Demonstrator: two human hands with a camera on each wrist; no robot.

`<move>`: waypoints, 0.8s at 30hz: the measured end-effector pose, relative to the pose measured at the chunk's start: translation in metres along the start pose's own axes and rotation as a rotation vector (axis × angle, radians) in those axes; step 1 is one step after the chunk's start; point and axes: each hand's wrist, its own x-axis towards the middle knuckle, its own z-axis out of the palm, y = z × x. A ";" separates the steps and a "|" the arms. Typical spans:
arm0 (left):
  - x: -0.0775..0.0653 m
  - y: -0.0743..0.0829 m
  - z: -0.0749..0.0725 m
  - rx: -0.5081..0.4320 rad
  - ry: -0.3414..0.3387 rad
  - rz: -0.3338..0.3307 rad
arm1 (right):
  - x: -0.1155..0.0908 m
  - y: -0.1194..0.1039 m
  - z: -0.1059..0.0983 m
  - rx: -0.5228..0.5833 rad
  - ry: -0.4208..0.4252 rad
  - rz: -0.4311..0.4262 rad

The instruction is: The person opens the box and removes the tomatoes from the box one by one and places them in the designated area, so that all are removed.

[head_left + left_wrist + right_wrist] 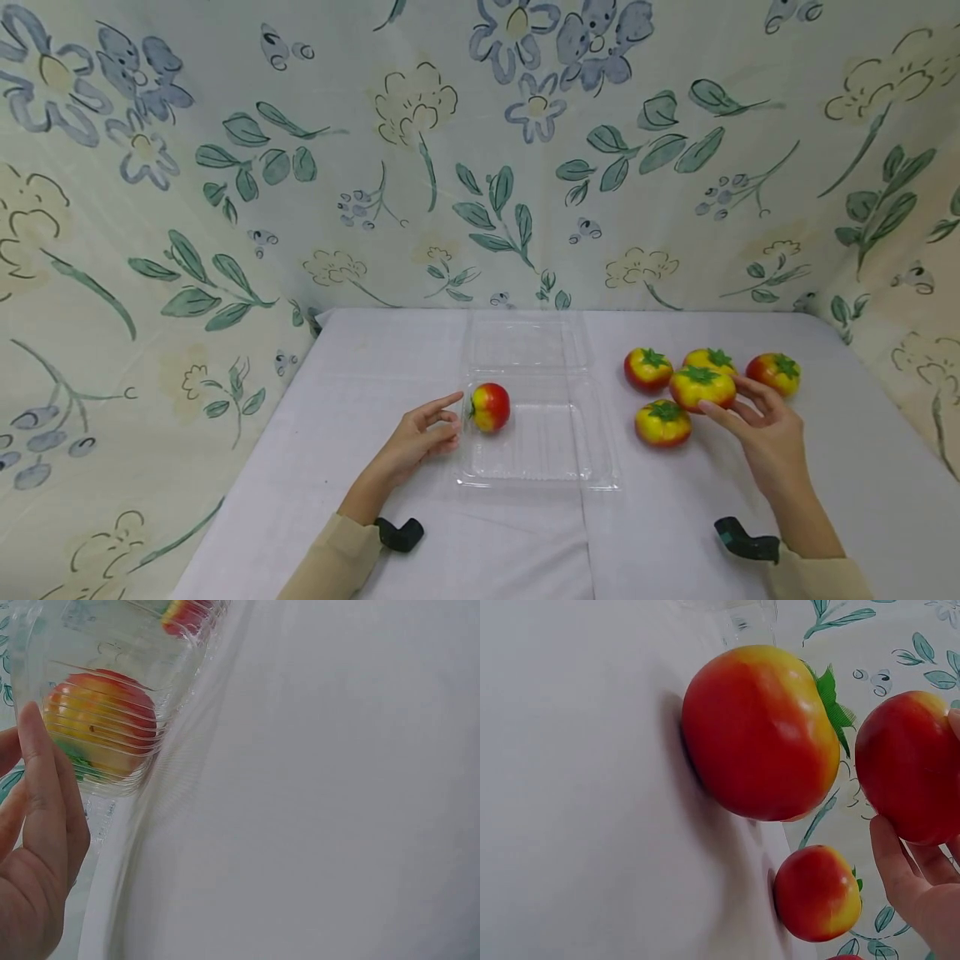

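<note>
My right hand (772,437) grips a red-and-yellow, persimmon-like fruit (701,390) with a green leafy top, thumb on the near side and fingers on the far side. In the right wrist view this fruit (907,769) is raised off the white cloth. Several similar fruits sit around it, the nearest one (663,423) just in front. A clear plastic clamshell box (536,479) lies with its lid folded back, one fruit (491,407) at its left side. My left hand (416,437) rests against the box's left edge, fingers extended, holding nothing.
A white cloth (360,358) covers the table. The box's clear lid (528,343) lies flat toward the back. Flower-patterned fabric (480,167) hangs behind the table and along both sides. Dark wrist mounts (401,535) stick out from both sleeves.
</note>
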 end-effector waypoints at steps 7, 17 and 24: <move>0.001 0.000 0.000 0.008 0.007 -0.007 | 0.004 0.005 -0.005 0.045 0.016 0.013; 0.001 0.001 0.000 0.011 0.009 -0.008 | 0.004 0.010 -0.012 0.172 0.019 0.019; 0.002 0.000 0.000 0.008 0.014 -0.017 | 0.005 0.013 -0.015 0.229 0.022 0.037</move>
